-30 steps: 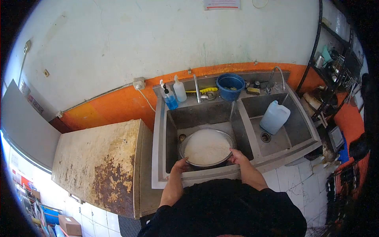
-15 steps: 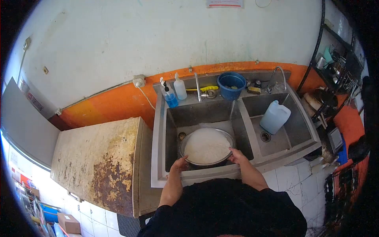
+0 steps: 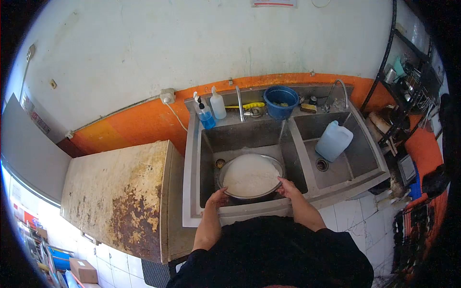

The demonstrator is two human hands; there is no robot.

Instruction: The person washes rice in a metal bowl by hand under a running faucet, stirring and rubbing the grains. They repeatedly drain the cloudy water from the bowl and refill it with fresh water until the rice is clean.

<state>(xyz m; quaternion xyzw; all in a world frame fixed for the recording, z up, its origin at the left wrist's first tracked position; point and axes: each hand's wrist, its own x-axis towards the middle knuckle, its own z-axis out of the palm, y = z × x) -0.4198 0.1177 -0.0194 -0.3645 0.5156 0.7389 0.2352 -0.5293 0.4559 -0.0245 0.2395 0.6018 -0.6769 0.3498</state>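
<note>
A wide metal bowl (image 3: 250, 196) with whitish, cloudy contents is in the left basin of the steel sink (image 3: 298, 158). My left hand (image 3: 218, 197) grips its rim at the near left, fingers closed on the edge. At the near right, my right hand (image 3: 287, 187) holds the rim in the same way. Behind the bowl's left side, a drain (image 3: 220, 163) shows in the basin floor.
A pale blue jug (image 3: 333, 141) stands in the right basin. Along the back ledge are pump bottles (image 3: 218, 105), a tap (image 3: 240, 103), a blue bucket (image 3: 281, 102) and a sponge (image 3: 308, 108). A rusty-topped cabinet (image 3: 120, 197) adjoins the left.
The view has shifted very slightly. Both hands keep their hold on the bowl, which stays in about the same place in the basin.
</note>
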